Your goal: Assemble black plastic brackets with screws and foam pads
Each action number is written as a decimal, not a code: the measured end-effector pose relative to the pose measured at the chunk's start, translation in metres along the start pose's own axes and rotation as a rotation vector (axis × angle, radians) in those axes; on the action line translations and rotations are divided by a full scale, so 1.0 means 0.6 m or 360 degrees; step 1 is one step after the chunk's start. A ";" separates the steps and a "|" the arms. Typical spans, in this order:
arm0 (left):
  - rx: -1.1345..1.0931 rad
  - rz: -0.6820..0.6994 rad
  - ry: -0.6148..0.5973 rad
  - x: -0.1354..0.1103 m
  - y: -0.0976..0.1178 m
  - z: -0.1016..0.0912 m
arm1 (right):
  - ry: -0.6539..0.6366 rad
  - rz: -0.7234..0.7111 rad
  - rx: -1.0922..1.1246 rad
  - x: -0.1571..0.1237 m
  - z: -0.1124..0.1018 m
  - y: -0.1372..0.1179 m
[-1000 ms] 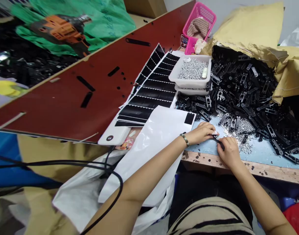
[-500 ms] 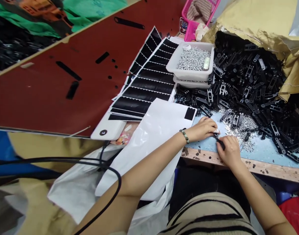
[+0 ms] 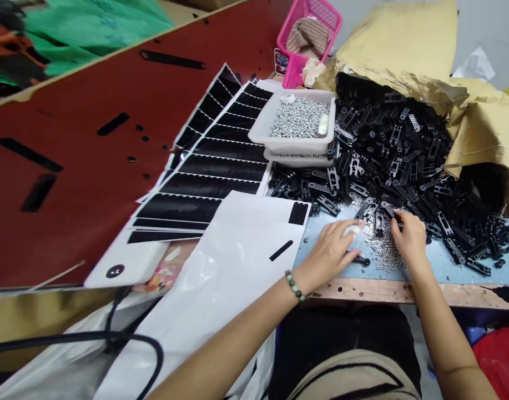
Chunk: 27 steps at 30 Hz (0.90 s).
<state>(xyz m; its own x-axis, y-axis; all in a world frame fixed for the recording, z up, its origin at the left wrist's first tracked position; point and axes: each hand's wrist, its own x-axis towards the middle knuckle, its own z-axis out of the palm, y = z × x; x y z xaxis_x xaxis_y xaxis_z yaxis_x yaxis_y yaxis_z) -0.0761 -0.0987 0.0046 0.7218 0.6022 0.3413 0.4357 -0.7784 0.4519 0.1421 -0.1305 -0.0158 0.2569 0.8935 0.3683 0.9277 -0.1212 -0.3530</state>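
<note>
My left hand [image 3: 331, 249], with a bead bracelet at the wrist and a white wrap on one finger, hovers over the blue work surface with its fingers apart. Under its fingertips lies a small dark part [image 3: 363, 261], partly hidden. At the near edge of the heap, my right hand [image 3: 410, 238] pinches the end of a black perforated part [image 3: 388, 209] between thumb and forefinger. Small silver hardware [image 3: 385, 253] is scattered between the two hands. A thin black strip [image 3: 281, 250] rests on the white sheet [image 3: 241, 266] left of my left hand.
A large heap of black parts [image 3: 404, 150] spills from a yellow sack [image 3: 479, 128]. White tubs [image 3: 293, 145] of silver rivets stand behind my left hand. Sheets of black stickers [image 3: 225, 166] lean by a red-brown board [image 3: 91, 166]. A pink basket [image 3: 335, 28] is at the back.
My hands were together on a dark part; now they are apart, the right at the heap's edge. A black strip now lies on the white sheet. The view has shifted right.
</note>
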 end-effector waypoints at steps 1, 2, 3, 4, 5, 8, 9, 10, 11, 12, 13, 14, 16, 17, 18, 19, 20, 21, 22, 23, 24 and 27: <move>0.0050 0.0045 0.0064 0.025 0.005 -0.003 | 0.0013 -0.0079 0.0069 0.000 -0.007 -0.001; 0.0109 0.0109 0.0083 0.051 0.009 -0.003 | 0.0005 -0.0184 0.0162 -0.001 -0.017 -0.002; 0.0168 0.0159 0.0065 0.077 0.012 -0.001 | -0.0015 -0.0292 0.0269 -0.002 -0.028 -0.002; 0.0209 0.0185 0.0016 0.099 0.015 0.001 | -0.0026 -0.0373 0.0373 -0.002 -0.040 0.001; 0.0227 0.0181 -0.0051 0.117 0.017 0.004 | -0.0021 -0.0407 0.0451 -0.003 -0.052 0.007; 0.0168 -0.0047 -0.0196 0.136 0.015 0.009 | -0.0015 -0.0336 0.0389 -0.008 -0.075 0.036; 0.0095 -0.0158 -0.0211 0.132 0.012 0.009 | -0.0075 -0.0335 0.0291 -0.011 -0.077 0.047; -0.0008 -0.0259 -0.0216 0.126 0.009 0.009 | -0.0166 -0.0357 0.0183 -0.013 -0.075 0.057; -0.0132 -0.0342 -0.0228 0.119 0.006 0.010 | -0.0257 -0.0386 0.0084 -0.015 -0.070 0.064; -0.0264 -0.0402 -0.0261 0.113 0.003 0.012 | -0.0324 -0.0410 0.0007 -0.017 -0.063 0.069; -0.0389 -0.0447 -0.0310 0.109 0.002 0.015 | -0.0362 -0.0424 -0.0041 -0.017 -0.054 0.071; -0.0493 -0.0492 -0.0363 0.108 0.001 0.020 | -0.0379 -0.0428 -0.0067 -0.016 -0.046 0.071; -0.0632 -0.0610 -0.0440 0.112 0.002 0.033 | -0.0383 -0.0414 -0.0059 -0.011 -0.035 0.066; -0.0670 -0.0666 -0.0446 0.117 0.002 0.039 | -0.0374 -0.0388 -0.0012 -0.008 -0.033 0.064; -0.0694 -0.0711 -0.0426 0.123 0.003 0.044 | -0.0351 -0.0343 0.0076 -0.006 -0.033 0.060; -0.0706 -0.0739 -0.0385 0.127 0.003 0.048 | -0.0313 -0.0282 0.0206 -0.004 -0.035 0.057; -0.0710 -0.0744 -0.0340 0.130 0.003 0.050 | -0.0265 -0.0218 0.0365 -0.002 -0.039 0.053; -0.0707 -0.0732 -0.0299 0.130 0.003 0.050 | -0.0219 -0.0165 0.0531 0.000 -0.043 0.048; -0.0699 -0.0715 -0.0264 0.129 0.003 0.049 | -0.0181 -0.0133 0.0679 0.001 -0.047 0.042; -0.0691 -0.0698 -0.0236 0.127 0.002 0.047 | -0.0155 -0.0123 0.0793 0.004 -0.050 0.035; -0.0682 -0.0677 -0.0220 0.123 0.002 0.044 | -0.0139 -0.0125 0.0869 0.007 -0.051 0.027; -0.0669 -0.0581 -0.0210 0.114 0.000 0.034 | -0.0104 -0.0079 0.0965 0.018 -0.046 0.002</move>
<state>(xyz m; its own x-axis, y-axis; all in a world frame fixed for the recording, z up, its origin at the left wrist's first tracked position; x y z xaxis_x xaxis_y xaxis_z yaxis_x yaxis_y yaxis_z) -0.0157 -0.0611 0.0114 0.6372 0.7706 0.0076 0.4379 -0.3702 0.8193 0.1537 -0.1329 0.0116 0.1821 0.9188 0.3501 0.6141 0.1718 -0.7703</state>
